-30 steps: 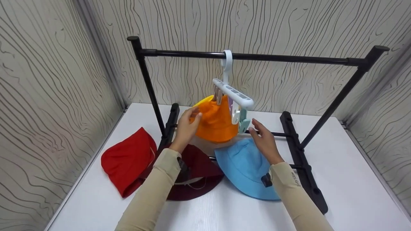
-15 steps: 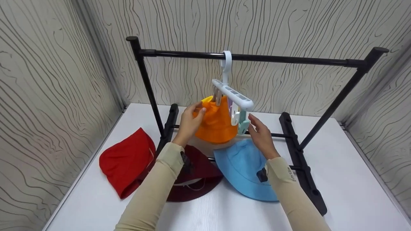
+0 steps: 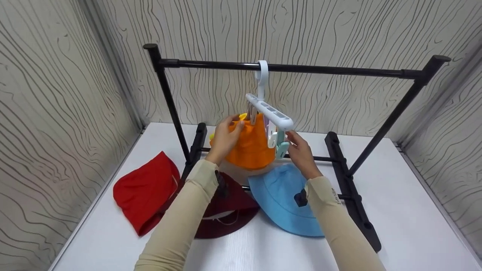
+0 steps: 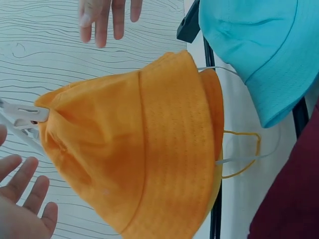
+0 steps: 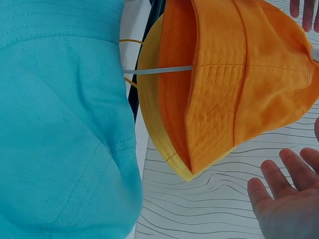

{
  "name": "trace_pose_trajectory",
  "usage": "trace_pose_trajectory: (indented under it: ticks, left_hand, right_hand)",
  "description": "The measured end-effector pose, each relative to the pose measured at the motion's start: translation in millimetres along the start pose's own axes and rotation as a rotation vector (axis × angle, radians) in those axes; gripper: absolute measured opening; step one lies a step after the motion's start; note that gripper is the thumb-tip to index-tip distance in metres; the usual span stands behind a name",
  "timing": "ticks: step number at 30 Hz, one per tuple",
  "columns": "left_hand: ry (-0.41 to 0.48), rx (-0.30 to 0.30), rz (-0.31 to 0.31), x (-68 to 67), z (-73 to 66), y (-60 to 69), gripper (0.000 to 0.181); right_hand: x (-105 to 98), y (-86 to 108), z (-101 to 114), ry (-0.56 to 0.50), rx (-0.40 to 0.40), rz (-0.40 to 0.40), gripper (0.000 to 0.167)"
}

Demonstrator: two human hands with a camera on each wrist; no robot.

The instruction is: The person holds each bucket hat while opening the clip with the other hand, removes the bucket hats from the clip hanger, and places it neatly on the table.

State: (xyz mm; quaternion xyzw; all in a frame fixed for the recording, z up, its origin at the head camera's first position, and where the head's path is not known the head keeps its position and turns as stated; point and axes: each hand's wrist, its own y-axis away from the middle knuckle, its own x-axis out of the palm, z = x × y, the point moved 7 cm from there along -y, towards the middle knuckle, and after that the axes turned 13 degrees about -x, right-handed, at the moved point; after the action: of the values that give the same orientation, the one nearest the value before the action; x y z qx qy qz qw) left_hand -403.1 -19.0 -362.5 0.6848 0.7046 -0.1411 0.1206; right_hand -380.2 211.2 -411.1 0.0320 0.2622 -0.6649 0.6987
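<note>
An orange bucket hat (image 3: 252, 150) (image 4: 109, 149) (image 5: 269, 69) hangs from a clip (image 3: 253, 116) (image 4: 37, 113) on a white hanger (image 3: 278, 118). Behind it is a yellow hat (image 3: 243, 116) (image 5: 148, 109). My left hand (image 3: 225, 140) (image 4: 22, 206) is beside the orange crown with fingers spread; the left wrist view shows it apart from the fabric. My right hand (image 3: 303, 156) (image 4: 107, 20) (image 5: 291, 199), fingers loosely extended, is beside a green clip (image 3: 282, 149) at the hanger's near end; whether they touch cannot be told.
The hanger hooks over a black rack's bar (image 3: 339, 70). A red hat (image 3: 148, 188) lies left on the white table (image 3: 410, 218). A maroon hat (image 3: 229, 203) and light-blue hat (image 3: 284, 197) lie in front, partly over the rack's base. Patterned walls stand around.
My left hand has moved up and right along the orange hat's crown. My right hand has moved up and left to the hanger's near end. Less of the yellow brim shows above the orange hat.
</note>
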Motion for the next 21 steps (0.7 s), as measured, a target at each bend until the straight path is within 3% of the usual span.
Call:
trace_pose_trajectory:
  ticks: [11, 21]
  left_hand:
    - [0.043, -0.053, 0.028, 10.1, -10.0, -4.1, 0.047]
    - [0.04, -0.111, 0.025, 14.6, -15.5, -9.2, 0.05]
  right_hand:
    - [7.5, -7.1, 12.1, -0.075, -0.004, 0.001, 0.05]
    - [15.1, -17.5, 48.2, -0.096, -0.277, -0.021, 0.044]
